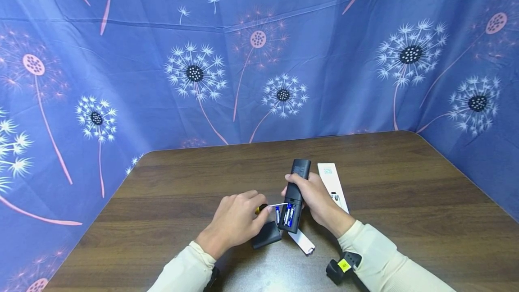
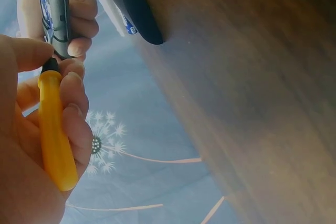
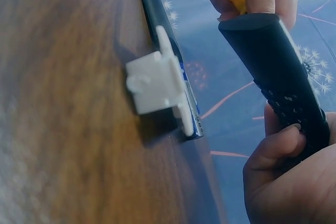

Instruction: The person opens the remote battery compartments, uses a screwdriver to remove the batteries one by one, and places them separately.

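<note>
1. The remote (image 1: 295, 193) is in the middle of the scene above the table (image 1: 194, 179), with its back and battery bay toward the head camera. Its long axis runs from the far end, slightly right, to the near end, slightly left.
2. The right hand (image 1: 318, 195) comes from the right and grips the remote around its middle, thumb across the back, so it is the closer hand to the remote.
3. The left hand (image 1: 239, 217) is left of the remote and holds a yellow-handled tool (image 2: 55, 129), fingers curled round the handle.
4. The key relation: the tool's thin shaft points right, nearly square across the remote, and reaches the far end of the batteries (image 1: 289, 215) in the bay. These lie along the remote's length. Whether the tip touches a battery is too small to tell.
5. A separate battery (image 1: 277, 215) appears just left of the bay, by a black piece (image 1: 266, 236) on the near left. A white strip (image 1: 302, 242) lies on the near right.
</note>
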A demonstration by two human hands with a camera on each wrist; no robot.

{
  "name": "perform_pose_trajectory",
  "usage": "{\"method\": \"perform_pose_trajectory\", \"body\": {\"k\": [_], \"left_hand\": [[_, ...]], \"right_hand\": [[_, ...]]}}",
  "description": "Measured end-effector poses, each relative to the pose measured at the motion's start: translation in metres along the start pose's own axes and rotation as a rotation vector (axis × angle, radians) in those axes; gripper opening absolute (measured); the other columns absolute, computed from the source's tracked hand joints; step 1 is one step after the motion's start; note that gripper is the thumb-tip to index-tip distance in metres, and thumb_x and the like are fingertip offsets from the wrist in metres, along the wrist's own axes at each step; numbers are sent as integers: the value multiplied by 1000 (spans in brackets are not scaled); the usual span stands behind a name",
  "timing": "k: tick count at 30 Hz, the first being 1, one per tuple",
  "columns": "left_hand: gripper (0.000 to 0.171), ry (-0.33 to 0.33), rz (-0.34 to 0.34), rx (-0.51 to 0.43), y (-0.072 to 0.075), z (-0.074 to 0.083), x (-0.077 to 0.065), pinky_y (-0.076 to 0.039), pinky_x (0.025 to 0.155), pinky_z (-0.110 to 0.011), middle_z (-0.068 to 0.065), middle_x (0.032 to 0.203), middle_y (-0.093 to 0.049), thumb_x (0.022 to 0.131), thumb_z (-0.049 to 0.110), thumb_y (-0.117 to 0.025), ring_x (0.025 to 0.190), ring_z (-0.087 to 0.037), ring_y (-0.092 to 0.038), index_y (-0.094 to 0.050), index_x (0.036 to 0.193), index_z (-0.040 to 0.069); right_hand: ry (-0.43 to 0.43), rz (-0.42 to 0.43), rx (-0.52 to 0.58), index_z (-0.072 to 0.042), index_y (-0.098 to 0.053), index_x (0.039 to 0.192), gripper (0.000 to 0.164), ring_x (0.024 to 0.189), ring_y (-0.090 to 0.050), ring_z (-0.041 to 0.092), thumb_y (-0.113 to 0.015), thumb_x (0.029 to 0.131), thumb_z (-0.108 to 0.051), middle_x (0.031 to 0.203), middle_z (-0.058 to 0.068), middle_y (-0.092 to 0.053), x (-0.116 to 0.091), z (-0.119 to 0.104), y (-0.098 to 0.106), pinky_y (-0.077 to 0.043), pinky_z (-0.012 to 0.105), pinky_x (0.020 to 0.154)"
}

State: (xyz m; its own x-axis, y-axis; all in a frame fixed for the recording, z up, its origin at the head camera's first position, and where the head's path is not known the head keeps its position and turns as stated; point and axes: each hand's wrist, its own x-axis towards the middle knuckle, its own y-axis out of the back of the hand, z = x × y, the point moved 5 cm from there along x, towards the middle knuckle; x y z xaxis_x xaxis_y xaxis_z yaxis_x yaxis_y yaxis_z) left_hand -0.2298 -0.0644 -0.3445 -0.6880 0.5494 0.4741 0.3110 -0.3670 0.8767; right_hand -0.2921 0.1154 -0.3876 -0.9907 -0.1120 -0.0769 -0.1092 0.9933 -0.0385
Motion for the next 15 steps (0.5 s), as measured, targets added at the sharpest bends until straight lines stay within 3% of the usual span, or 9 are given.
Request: {"method": "perform_pose_trajectory", "body": {"k": [15], "left_hand": [[12, -20, 35, 25, 0, 2, -1, -32, 44, -21, 14, 73, -54, 92, 31, -70, 52, 1, -41, -71, 86, 20]], "right_hand": [[1, -14, -27, 8, -58, 115, 43, 70, -70, 21, -61, 96, -30, 86, 16, -73, 0, 0, -1, -46, 29, 50]]}}
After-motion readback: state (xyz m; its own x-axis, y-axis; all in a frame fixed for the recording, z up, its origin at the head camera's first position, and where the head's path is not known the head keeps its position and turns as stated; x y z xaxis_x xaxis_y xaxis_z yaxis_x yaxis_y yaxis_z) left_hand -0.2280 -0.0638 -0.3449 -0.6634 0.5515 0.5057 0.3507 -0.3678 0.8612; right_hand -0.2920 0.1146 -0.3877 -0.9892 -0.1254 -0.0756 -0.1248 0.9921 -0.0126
